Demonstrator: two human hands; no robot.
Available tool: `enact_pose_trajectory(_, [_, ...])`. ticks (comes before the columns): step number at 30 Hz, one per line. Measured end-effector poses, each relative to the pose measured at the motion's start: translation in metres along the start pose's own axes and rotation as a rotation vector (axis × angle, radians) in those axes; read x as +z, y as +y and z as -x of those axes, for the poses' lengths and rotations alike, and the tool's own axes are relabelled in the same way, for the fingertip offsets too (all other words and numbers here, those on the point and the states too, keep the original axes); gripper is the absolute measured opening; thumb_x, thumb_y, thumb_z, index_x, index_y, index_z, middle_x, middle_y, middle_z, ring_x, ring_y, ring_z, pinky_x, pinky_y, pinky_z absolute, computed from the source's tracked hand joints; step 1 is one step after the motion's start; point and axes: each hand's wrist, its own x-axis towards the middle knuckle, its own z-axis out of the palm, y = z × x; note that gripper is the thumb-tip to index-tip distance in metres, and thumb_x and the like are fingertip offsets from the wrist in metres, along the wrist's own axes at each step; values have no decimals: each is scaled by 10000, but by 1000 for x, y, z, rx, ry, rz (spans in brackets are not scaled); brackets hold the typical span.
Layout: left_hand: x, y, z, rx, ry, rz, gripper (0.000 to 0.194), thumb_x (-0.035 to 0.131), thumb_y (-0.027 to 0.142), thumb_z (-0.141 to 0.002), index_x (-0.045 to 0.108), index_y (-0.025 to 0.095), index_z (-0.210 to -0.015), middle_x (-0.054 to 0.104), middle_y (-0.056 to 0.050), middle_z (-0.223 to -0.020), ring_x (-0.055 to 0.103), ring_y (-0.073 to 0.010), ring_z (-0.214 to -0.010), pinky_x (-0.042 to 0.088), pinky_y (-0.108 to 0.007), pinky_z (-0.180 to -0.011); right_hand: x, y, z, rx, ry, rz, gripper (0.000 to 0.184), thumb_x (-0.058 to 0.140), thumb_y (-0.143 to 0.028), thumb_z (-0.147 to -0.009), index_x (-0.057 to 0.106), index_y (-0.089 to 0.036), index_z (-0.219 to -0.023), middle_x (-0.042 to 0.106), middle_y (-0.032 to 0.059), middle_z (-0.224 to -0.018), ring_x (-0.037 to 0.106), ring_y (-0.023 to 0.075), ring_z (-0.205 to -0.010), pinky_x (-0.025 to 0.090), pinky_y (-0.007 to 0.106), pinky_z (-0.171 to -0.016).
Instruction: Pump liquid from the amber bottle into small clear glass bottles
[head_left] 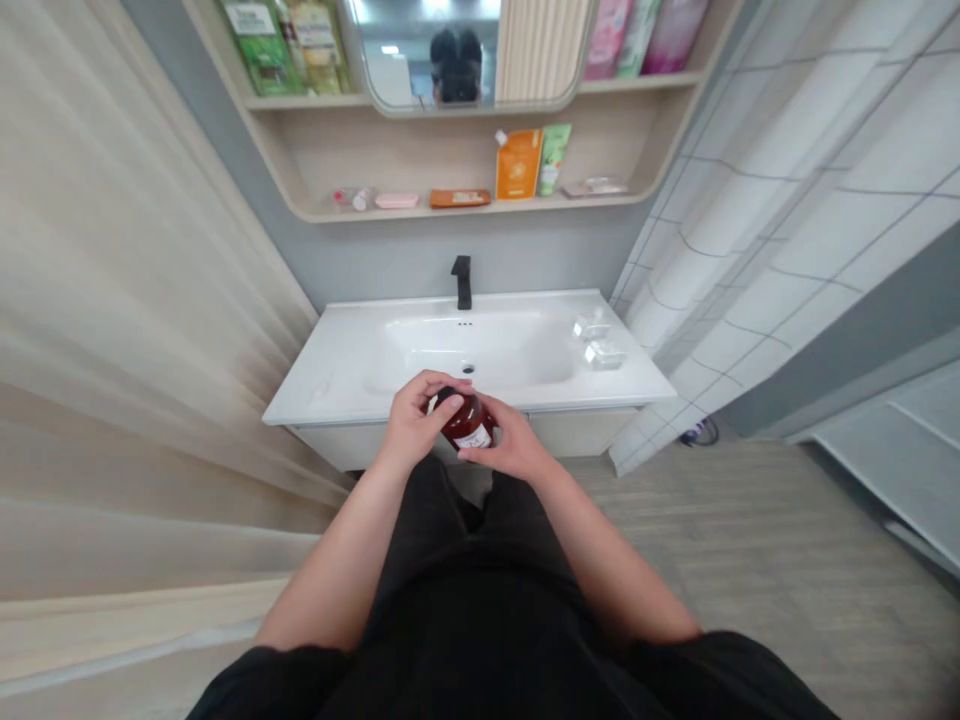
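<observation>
Where hands (415, 422) (510, 448) meet — red bottle (469, 424) (capped).

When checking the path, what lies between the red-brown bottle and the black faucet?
In the head view, the white sink basin with its drain lies between the bottle and the black faucet.

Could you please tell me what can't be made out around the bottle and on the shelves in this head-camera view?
- Head view, label: the reddish-brown bottle has a white label, too small and partly covered by the right hand to read.
- Bottle top: partly hidden by the left hand.
- Green package: cut off by the top edge.
- Clear items beside the basin: too small to identify.
</observation>
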Motion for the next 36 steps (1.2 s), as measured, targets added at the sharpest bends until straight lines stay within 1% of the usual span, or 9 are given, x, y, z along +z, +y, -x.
enact_pose_trajectory(4, [-11, 8, 1, -36, -156, 39, 364, 900, 525, -981, 882, 224, -1184, 896, -144, -1256, 867, -324, -1194, 700, -472, -1088, 2, -2, 2, 9, -78, -153, 927, 1034, -615, -808, 684, -249, -1585, 839, 112, -1377, 828, 362, -1196, 675, 513, -1066])
enact_pose_trajectory(10, [2, 9, 10, 31, 116, -203, 375, 841, 551, -1023, 917, 244, -1224, 900, -99, -1263, 859, -321, -1227, 668, -505, -1187, 15, -15, 3, 25, 151, 142, 924, 1019, -580, -807, 671, -268, -1604, 823, 134, -1407, 811, 372, -1229, 666, 538, -1095])
enact_pose_trajectory(14, [-3, 21, 13, 149, 59, -335, 427, 731, 533, -1106, 871, 249, -1392, 865, -104, -1390, 817, -309, -1335, 614, -512, -1265, 14, -32, 5, 45, 240, 391, 902, 976, -536, -857, 631, -287, -1652, 803, 143, -1426, 799, 395, -1251, 683, 535, -1062])
enact_pose_trajectory(17, [-8, 23, 12, 91, 38, -222, 422, 777, 538, -1076, 884, 258, -1373, 864, -102, -1392, 813, -323, -1348, 608, -529, -1280, 13, -37, 6, 30, 249, 441, 941, 968, -579, -868, 602, -294, -1687, 775, 166, -1474, 777, 433, -1295, 686, 553, -1063])
enact_pose_trajectory(23, [9, 11, 15, -13, 353, -61, 353, 965, 478, -908, 933, 253, -1178, 907, -86, -1204, 869, -333, -1145, 689, -570, -1160, 17, -39, 6, 20, 266, 412, 981, 976, -565, -859, 580, -308, -1719, 762, 179, -1468, 767, 459, -1276, 679, 573, -1080])
enact_pose_trajectory(26, [8, 13, 14, 7, 240, -12, 345, 890, 515, -978, 918, 262, -1211, 896, -104, -1260, 849, -343, -1236, 672, -539, -1180, 11, -38, 4, -4, 196, 328, 985, 993, -563, -839, 593, -318, -1705, 789, 149, -1434, 788, 420, -1240, 672, 560, -1093])
enact_pose_trajectory(30, [-13, 19, 3, -37, 2, 178, 615, 881, 562, -953, 769, 298, -1497, 832, -147, -1449, 851, -365, -1235, 679, -553, -1127, -3, -32, 2, -42, 36, 59, 990, 1010, -672, -796, 659, -284, -1636, 816, 127, -1433, 803, 405, -1239, 671, 554, -1083])
enact_pose_trajectory(33, [-21, 22, -1, -32, 30, 233, 630, 878, 542, -936, 720, 308, -1499, 792, -161, -1515, 861, -342, -1188, 682, -529, -1095, -9, -30, 1, -27, 55, -34, 1005, 1005, -709, -786, 676, -253, -1618, 825, 131, -1416, 806, 407, -1241, 678, 539, -1058])
enact_pose_trajectory(36, [-16, 24, 2, 2, 23, 200, 576, 912, 533, -921, 736, 272, -1403, 820, -160, -1424, 829, -346, -1280, 655, -509, -1141, -10, -35, 0, -32, 89, 69, 966, 1010, -643, -806, 671, -263, -1626, 817, 137, -1423, 802, 403, -1242, 662, 554, -1094])
